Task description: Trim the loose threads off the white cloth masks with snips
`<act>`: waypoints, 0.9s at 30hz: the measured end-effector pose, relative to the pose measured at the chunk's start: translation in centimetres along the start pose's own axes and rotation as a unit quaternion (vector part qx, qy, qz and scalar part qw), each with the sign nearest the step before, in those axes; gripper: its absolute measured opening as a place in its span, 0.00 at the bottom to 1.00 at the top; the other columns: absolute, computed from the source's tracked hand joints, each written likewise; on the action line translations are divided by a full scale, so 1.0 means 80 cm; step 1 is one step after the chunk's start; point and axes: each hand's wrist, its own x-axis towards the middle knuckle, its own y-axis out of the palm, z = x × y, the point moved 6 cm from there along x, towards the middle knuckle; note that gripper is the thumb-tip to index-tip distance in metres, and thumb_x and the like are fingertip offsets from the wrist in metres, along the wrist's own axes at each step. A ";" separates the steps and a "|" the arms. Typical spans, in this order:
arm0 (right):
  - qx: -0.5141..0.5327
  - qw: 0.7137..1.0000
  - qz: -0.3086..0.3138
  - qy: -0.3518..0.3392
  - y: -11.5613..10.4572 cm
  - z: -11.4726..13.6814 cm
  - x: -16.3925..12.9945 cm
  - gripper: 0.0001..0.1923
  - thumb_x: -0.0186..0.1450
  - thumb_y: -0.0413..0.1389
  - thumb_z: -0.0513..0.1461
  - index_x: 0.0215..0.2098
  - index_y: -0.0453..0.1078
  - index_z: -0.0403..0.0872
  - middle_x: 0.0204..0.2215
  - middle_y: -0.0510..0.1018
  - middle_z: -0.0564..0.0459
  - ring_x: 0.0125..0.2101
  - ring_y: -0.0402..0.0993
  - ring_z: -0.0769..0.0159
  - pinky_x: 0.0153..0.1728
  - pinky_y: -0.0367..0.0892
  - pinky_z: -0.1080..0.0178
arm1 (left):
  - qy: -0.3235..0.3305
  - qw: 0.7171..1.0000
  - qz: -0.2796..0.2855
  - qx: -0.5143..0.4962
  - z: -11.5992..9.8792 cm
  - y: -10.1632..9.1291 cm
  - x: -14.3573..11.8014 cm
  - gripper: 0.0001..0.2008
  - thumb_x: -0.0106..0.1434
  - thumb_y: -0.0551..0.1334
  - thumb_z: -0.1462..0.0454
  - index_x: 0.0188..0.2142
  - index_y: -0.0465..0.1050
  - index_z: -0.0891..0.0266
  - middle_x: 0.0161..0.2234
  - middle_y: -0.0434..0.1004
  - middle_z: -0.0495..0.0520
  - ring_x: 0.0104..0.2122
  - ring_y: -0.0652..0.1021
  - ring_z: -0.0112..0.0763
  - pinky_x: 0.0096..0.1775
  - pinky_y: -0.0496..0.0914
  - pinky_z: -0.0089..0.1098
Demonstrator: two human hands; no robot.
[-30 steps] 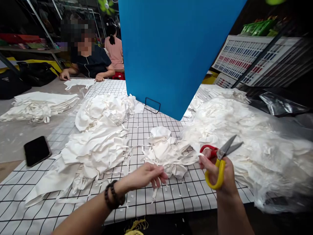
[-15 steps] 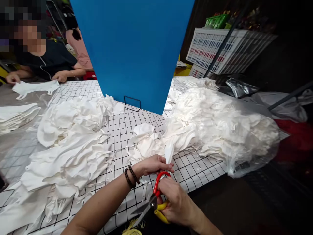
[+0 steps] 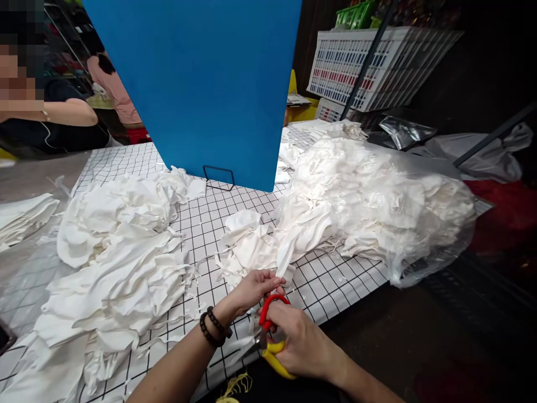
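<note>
Left hand (image 3: pixel 251 288) pinches with fingertips; right hand (image 3: pixel 300 341) curls closed, both forearms angled inward.

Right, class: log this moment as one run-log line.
left hand: pinching white fabric strip | right hand: gripping red-and-yellow scissors | surface: grid-patterned table

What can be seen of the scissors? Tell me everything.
The scissors have one red loop handle, uppermost, and one yellow, below, both plastic-looking. The right hand grips them at the near table edge, fingers through the loops. The grey metal blades point left and down, mostly hidden, so open or closed is unclear. The left hand pinches a white fabric strip just above them.
</note>
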 end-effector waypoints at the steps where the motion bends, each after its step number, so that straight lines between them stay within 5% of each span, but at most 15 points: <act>1: 0.034 0.999 -0.026 0.030 -0.011 -0.008 -0.002 0.12 0.52 0.56 0.30 0.34 0.65 0.48 0.29 0.72 0.54 0.28 0.67 0.66 0.30 0.65 0.65 | 0.013 1.000 -0.012 0.013 -0.001 -0.002 0.001 0.23 0.55 0.66 0.47 0.33 0.73 0.66 0.26 0.76 0.51 0.23 0.70 0.25 0.27 0.62 0.27; 6: 0.081 0.966 -0.188 0.158 -0.079 -0.068 -0.007 0.15 0.59 0.57 0.36 0.45 0.68 0.48 0.30 0.74 0.54 0.27 0.67 0.68 0.29 0.66 0.66 | 0.068 0.993 -0.040 0.083 -0.010 -0.003 0.002 0.19 0.61 0.62 0.49 0.32 0.72 0.64 0.25 0.73 0.49 0.20 0.61 0.22 0.24 0.56 0.26; 9: 0.153 0.965 -0.141 0.157 -0.083 -0.093 0.015 0.14 0.57 0.58 0.37 0.42 0.69 0.48 0.28 0.73 0.55 0.27 0.67 0.68 0.29 0.67 0.66 | 0.136 0.977 -0.073 0.146 -0.023 -0.002 0.000 0.16 0.62 0.61 0.52 0.30 0.72 0.63 0.31 0.71 0.52 0.27 0.68 0.28 0.31 0.63 0.28; 14: 0.304 0.934 -0.105 0.153 -0.069 -0.107 0.045 0.13 0.54 0.62 0.42 0.30 0.62 0.47 0.34 0.76 0.52 0.24 0.67 0.72 0.26 0.66 0.67 | 0.277 0.912 -0.177 0.246 -0.054 -0.004 -0.012 0.13 0.65 0.60 0.55 0.30 0.75 0.61 0.56 0.62 0.60 0.45 0.72 0.39 0.48 0.66 0.39; 17: 0.356 0.912 -0.118 0.168 -0.064 -0.114 0.043 0.17 0.53 0.64 0.45 0.27 0.59 0.48 0.35 0.77 0.52 0.23 0.67 0.73 0.26 0.66 0.67 | 0.297 0.928 -0.149 0.169 -0.059 0.000 -0.009 0.12 0.65 0.60 0.57 0.30 0.75 0.60 0.58 0.64 0.60 0.52 0.70 0.43 0.51 0.64 0.40; 20: 0.387 0.898 -0.119 0.174 -0.063 -0.118 0.030 0.17 0.53 0.64 0.45 0.28 0.60 0.48 0.32 0.75 0.54 0.23 0.68 0.72 0.27 0.67 0.66 | 0.242 0.963 -0.099 0.069 -0.050 0.007 0.004 0.13 0.65 0.59 0.55 0.33 0.76 0.61 0.44 0.77 0.59 0.40 0.75 0.39 0.42 0.68 0.36; 23: 0.297 0.922 -0.180 0.170 -0.086 -0.115 0.013 0.13 0.55 0.63 0.42 0.31 0.63 0.48 0.32 0.74 0.54 0.28 0.70 0.69 0.31 0.67 0.65 | 0.204 0.973 -0.095 0.040 -0.042 0.011 0.012 0.14 0.64 0.60 0.54 0.35 0.75 0.63 0.31 0.77 0.54 0.27 0.71 0.30 0.32 0.65 0.31; 27: 0.052 0.968 -0.164 0.183 -0.113 -0.098 -0.001 0.11 0.55 0.62 0.42 0.35 0.67 0.48 0.26 0.72 0.56 0.27 0.68 0.66 0.29 0.64 0.65 | 0.210 0.972 -0.088 0.060 -0.044 0.013 0.011 0.13 0.65 0.59 0.55 0.36 0.73 0.63 0.33 0.74 0.53 0.28 0.69 0.28 0.35 0.65 0.30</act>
